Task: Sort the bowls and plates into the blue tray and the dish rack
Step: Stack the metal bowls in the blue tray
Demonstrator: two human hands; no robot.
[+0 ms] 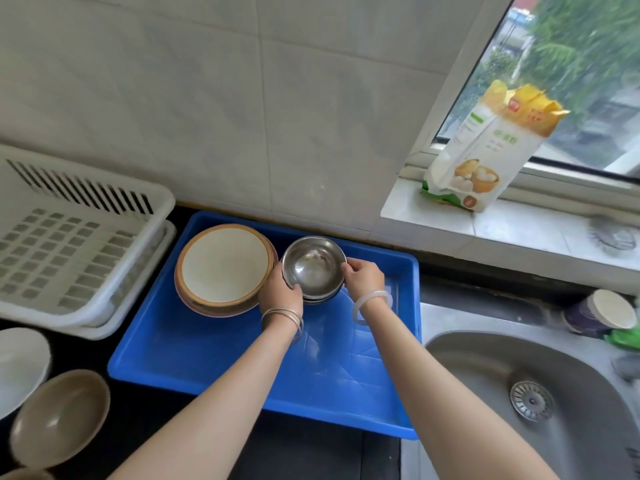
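Bowls part-sorted, rack unused

At 8 o'clock, a brown bowl (59,415) and a white bowl (19,365) wait unsorted. At 12, your left hand (280,292) and right hand (363,277) grip the steel bowl (313,266) in the blue tray (207,358), beside the plates (225,265). The dish rack (69,244) at 10 holds nothing.

Rectangular blue plastic tray (207,358): smooth, glossy, faint scuff lines on its floor. Stack of round steel bowls (313,268): polished metal, mirror-like inside. Stack of round cream plates with brown rims (225,265): ceramic look, smooth, soft satin glaze. White slotted plastic dish rack (69,237): smooth, semi-matt. Round brown bowl (59,417): smooth, glossy, with highlights; material unclear. Round white bowl (20,362): smooth, blurred. Black desk (145,410): dark, smooth. Steel sink (485,368): brushed metal, dull sheen, with a perforated metal strainer (531,400). Pale wall tiles (173,98): glazed, slightly shiny. Yellow-and-white printed bag (485,150): creased, paper or film unclear. Thin metal bangles (282,315) are shiny; a milky translucent bangle (372,301) is smooth.
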